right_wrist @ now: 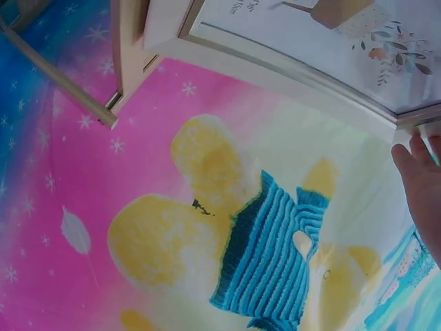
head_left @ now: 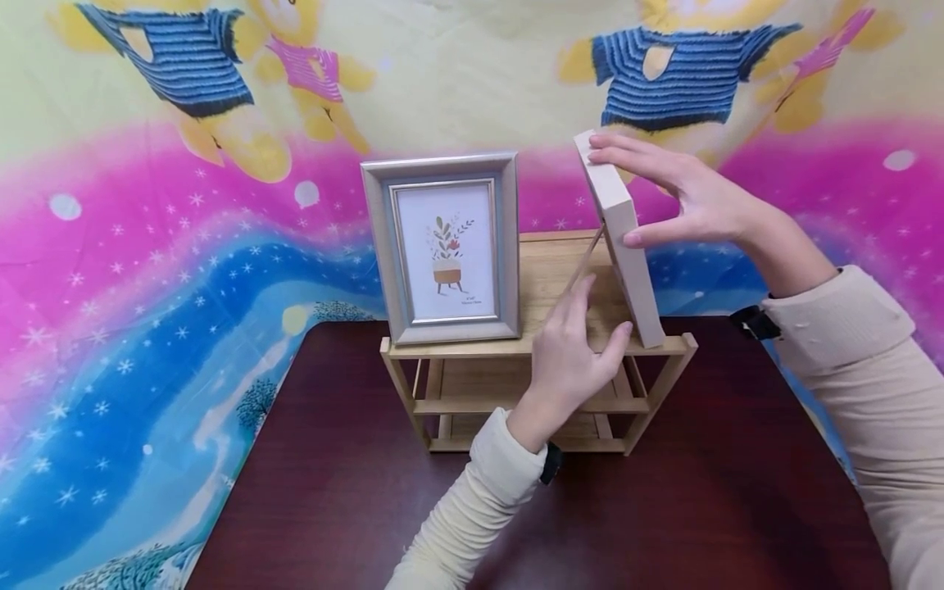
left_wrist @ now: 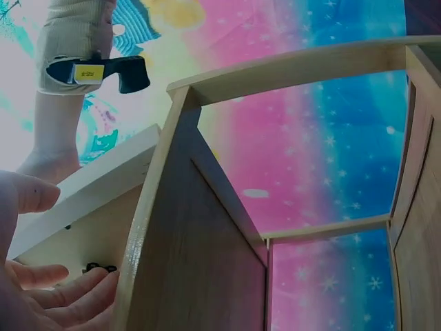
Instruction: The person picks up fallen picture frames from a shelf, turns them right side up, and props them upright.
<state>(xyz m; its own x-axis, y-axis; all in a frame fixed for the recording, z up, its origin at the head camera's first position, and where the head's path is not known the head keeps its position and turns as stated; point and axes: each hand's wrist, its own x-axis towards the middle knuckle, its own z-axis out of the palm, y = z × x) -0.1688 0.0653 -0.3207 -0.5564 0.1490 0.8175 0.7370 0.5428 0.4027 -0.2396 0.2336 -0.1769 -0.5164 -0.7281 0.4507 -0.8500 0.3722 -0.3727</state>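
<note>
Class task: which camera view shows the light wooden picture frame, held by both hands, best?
The head view: the light wooden frame stands tilted on the shelf, whole edge visible. Left wrist shows its back; right wrist, only part of its front.

Home-like staged corner: cartoon bear blanket backdrop (head_left: 147,246), dark wooden table (head_left: 332,492), small shelf (head_left: 472,385) with picture frames.

My left hand (head_left: 571,352) covers the shelf's (head_left: 472,385) middle and hides the frame's (head_left: 619,238) strut foot. The frame's face (turned away from the shelf's other picture (head_left: 445,248)) can't be seen.
</note>
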